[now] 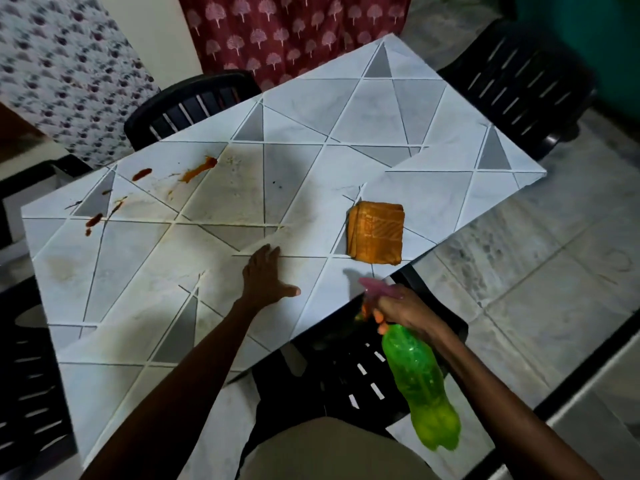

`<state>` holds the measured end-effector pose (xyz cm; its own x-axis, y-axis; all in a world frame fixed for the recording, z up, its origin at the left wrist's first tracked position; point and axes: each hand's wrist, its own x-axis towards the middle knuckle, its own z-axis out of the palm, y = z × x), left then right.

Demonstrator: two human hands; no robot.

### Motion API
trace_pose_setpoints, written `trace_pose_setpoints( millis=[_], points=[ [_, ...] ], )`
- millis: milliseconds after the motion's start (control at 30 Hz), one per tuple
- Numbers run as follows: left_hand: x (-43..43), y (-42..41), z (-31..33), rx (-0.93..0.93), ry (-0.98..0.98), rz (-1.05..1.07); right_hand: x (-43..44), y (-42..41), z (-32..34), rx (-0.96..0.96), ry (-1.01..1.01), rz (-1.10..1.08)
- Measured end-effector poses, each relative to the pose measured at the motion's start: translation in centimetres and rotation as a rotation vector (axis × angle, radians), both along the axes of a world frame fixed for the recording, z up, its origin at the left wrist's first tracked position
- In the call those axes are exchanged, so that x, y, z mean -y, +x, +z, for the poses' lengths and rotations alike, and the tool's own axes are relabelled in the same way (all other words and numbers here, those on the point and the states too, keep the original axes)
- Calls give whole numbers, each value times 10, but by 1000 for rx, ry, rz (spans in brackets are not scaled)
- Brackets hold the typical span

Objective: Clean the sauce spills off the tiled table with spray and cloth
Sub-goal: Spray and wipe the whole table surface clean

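The tiled table (pixel 433 188) carries a grey and white triangle pattern. Red and orange sauce spills (pixel 199 169) streak its far left part, with darker red blots (pixel 93 220) near the left edge. A folded orange cloth (pixel 375 232) lies near the table's right front edge. My left hand (pixel 265 278) rests flat on the tabletop, fingers spread, between the spills and the cloth. My right hand (pixel 403 308) grips the pink trigger head of a green spray bottle (pixel 420 382), held tilted just off the table's front edge with the nozzle pointing over the table.
Black plastic chairs stand around the table: one at the far side (pixel 188 105), one at the right (pixel 519 81), one under the front edge (pixel 360 375), and one at the left (pixel 27 375). The floor (pixel 554 271) is pale tile. Patterned curtains (pixel 291 32) hang behind.
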<state>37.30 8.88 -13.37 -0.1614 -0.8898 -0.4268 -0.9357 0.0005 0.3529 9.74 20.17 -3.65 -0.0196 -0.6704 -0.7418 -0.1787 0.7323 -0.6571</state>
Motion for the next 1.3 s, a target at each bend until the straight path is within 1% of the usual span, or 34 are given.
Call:
trace_pose_setpoints(
  millis=[100,167,233,333,467,600,733,900,1033,1167,1233,1300],
  points=[
    [17,-29,-7,-52,-39,-55,25,-33,19,22,-101,-138],
    [30,-50,-11,-66,-73,-100,46,-55,38,-21,-202,-214],
    [45,-64,-17,-84,-138,-147,68,-74,59,-13,-325,-272],
    [65,-88,-8,-65,-118,-133,101,-104,81,3,-496,-357],
    [80,-98,-10,-55,-150,-96,140,-122,88,-110,-697,-398],
    [100,-96,-17,-20,-89,-126,179,-128,84,-234,-822,-489],
    [108,-100,-19,-7,-46,-177,215,-138,70,-243,-877,-560],
    [98,-103,-28,11,-143,-180,258,-153,57,-212,-913,-617],
    [96,-101,-29,13,-140,-169,285,-160,44,-204,-945,-654],
    [96,-104,-27,-10,-143,-141,298,-164,33,-229,-984,-643],
    [96,-105,-27,-13,-145,-138,300,-164,32,-245,-964,-609],
    [96,-105,-27,-11,-143,-134,297,-167,34,-317,-905,-550]
  ],
)
